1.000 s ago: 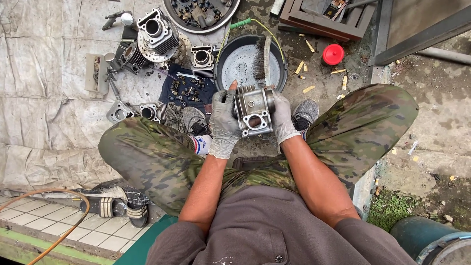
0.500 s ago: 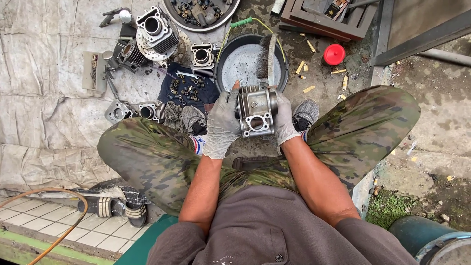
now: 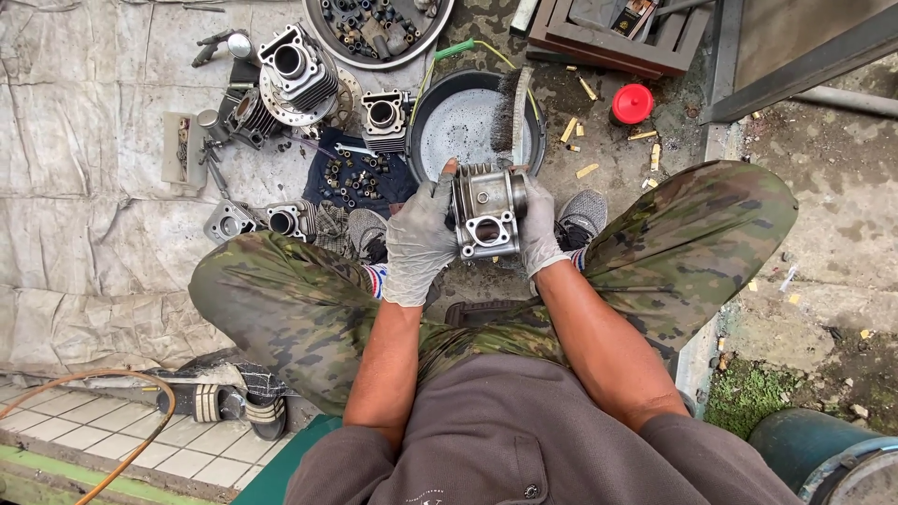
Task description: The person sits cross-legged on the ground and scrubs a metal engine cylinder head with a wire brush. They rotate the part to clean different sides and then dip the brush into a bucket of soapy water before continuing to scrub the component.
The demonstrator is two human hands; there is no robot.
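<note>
Little has moved since the earlier frames: cylinder (image 3: 488,209) stays at the same height between both hands, just turned slightly, port face still up toward the camera.

Landmark: black pan (image 3: 430,108), on the ground in front of the person.

- Cylinder: held in the air at the near rim of the pan, over the gap between the two shoes.
- Left hand (image 3: 418,238): gloved, fingers wrapped on the cylinder's left flank, thumb up along its finned top edge. Clenched on the part.
- Right hand (image 3: 541,224): gloved, fingers closed around the right flank. Also grasping the cylinder.
- Wire brush (image 3: 512,112): lying across the pan's right side, untouched.
- Left of the pan: second cylinder (image 3: 384,117), then a blue cloth (image 3: 360,178) with small bolts; further left, more engine parts on the grey tarp (image 3: 84,206).
- Right of the pan: red cap (image 3: 632,101).

Judgement: inspection step, part being turned over and checked by eye. Any next move calls for one hand to take the whole weight before the other lets go; the part looks heavy and greasy.
</note>
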